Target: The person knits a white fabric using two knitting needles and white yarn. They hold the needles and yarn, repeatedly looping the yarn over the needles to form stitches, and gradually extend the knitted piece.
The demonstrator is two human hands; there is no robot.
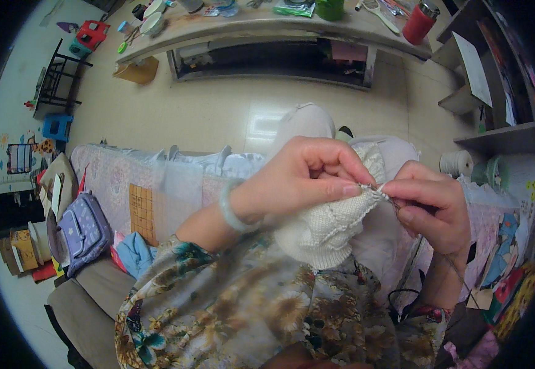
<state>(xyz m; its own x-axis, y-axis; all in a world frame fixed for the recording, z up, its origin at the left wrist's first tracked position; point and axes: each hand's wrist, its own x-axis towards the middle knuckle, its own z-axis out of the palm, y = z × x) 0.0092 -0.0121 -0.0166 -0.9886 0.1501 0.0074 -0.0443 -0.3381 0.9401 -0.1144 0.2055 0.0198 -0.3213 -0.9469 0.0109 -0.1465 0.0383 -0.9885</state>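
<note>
A piece of cream knitting (329, 230) with a ribbed edge and a raised pattern hangs over my lap. My left hand (316, 173), with a pale bangle (230, 205) at the wrist, pinches its upper edge between thumb and fingers. At the same edge my right hand (429, 200) grips a thin knitting needle (393, 203), its fingertips close to the left ones. Stitches are bunched on the needle where the two hands meet. A thin dark line, perhaps a needle cable, runs down past my right wrist. The needle tips are mostly hidden by my fingers.
Ahead stands a long table (258, 30) bearing bowls, a red flask (420, 23) and a green container (330, 8). Shelves (502, 133) rise at the right, near a cone of cord (455, 163). A purple bag (83, 233) lies on the sofa at left.
</note>
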